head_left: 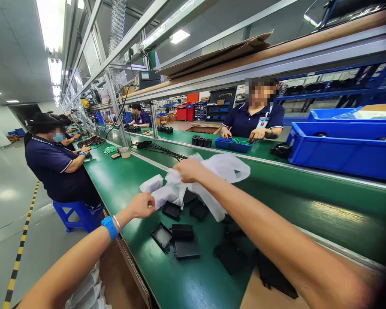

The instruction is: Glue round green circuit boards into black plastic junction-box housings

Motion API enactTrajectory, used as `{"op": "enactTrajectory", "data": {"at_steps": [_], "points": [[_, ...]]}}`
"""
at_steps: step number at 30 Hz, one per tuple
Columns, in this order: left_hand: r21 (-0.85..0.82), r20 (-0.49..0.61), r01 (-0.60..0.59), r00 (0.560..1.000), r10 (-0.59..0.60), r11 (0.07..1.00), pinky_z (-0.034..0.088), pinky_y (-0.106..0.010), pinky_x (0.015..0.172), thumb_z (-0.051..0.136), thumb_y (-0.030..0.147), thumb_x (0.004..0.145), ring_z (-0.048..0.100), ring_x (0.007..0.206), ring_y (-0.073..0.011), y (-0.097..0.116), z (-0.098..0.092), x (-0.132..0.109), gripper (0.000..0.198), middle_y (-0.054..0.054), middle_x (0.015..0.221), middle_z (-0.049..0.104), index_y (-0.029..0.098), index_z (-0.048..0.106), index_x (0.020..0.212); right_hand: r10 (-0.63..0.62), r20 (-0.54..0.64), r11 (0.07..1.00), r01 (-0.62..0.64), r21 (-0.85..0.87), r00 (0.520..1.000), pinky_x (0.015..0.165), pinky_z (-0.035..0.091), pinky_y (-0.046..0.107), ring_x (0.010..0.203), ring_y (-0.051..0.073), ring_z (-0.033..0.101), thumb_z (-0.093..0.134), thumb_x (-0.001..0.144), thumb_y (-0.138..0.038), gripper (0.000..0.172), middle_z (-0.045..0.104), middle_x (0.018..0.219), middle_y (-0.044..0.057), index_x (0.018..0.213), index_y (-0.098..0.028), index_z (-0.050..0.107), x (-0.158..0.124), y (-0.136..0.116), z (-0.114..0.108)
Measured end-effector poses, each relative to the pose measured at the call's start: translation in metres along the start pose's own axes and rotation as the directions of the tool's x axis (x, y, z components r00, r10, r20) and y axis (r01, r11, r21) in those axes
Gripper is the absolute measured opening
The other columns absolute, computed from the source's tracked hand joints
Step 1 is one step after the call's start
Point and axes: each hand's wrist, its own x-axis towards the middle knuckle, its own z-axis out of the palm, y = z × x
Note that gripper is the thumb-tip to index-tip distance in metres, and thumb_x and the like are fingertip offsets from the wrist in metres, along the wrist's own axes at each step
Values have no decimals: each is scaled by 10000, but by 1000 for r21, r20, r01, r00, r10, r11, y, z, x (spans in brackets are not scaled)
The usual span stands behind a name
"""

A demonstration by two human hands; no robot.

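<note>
My right hand (188, 169) is closed around crumpled white wrapping (233, 166), a thin, limp sheet or bag that spreads to the right and hangs below the wrist. At a lower end of the same white stuff, my left hand (144, 205) pinches with its fingertips; it wears a blue wristband and a bangle. A small white wrapped bundle (151, 183) lies just beyond it. Under and in front of the hands, black plastic housings are scattered on the green bench: an open shell (161, 237), a stacked pair (185, 242) and a shell (171, 210) beneath the wrapping.
An open cardboard box (122, 274) with white wrapped pieces stands below the bench's left edge. Black cables (159, 150) lie ahead. Across the bench (328, 214), a co-worker (252, 116) handles green parts over a blue tray (234, 146). A big blue bin (344, 150) stands right.
</note>
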Motion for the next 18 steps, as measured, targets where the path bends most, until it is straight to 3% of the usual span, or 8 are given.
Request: {"op": "enactTrajectory", "data": {"at_steps": [3, 7, 13, 18], "points": [[-15, -91, 111, 990, -112, 994, 520, -406, 847, 563, 327, 930, 607, 971, -201, -2, -2, 9, 263, -81, 1124, 603, 144, 587, 1117, -87, 184, 996, 79, 48, 979, 784, 518, 359, 886, 176, 616, 605, 881, -335, 237, 636, 989, 56, 1019, -143, 620, 20, -26, 42], [-92, -146, 196, 967, -208, 976, 540, -371, 792, 575, 322, 925, 623, 897, -178, 2, -4, 24, 241, -68, 1056, 624, 138, 601, 1078, -145, 253, 989, 129, 77, 957, 827, 523, 374, 950, 179, 611, 571, 913, -353, 270, 621, 1075, 66, 1087, -149, 604, 35, -43, 66], [-297, -244, 214, 925, -290, 931, 524, -399, 839, 560, 328, 932, 609, 965, -197, 12, -26, 39, 250, -79, 1110, 609, 145, 595, 1099, -73, 152, 994, 59, 91, 986, 874, 506, 411, 1020, 201, 589, 555, 922, -343, 285, 595, 1146, 82, 1131, -152, 585, 42, -24, 50], [-509, -166, 197, 933, -320, 838, 540, -380, 799, 569, 328, 928, 618, 931, -194, 23, -36, 59, 267, -74, 1095, 611, 139, 589, 1114, -90, 119, 986, 71, 154, 989, 876, 503, 411, 1023, 204, 588, 551, 921, -378, 323, 590, 1160, 83, 1147, -150, 579, 43, -22, 38]]}}
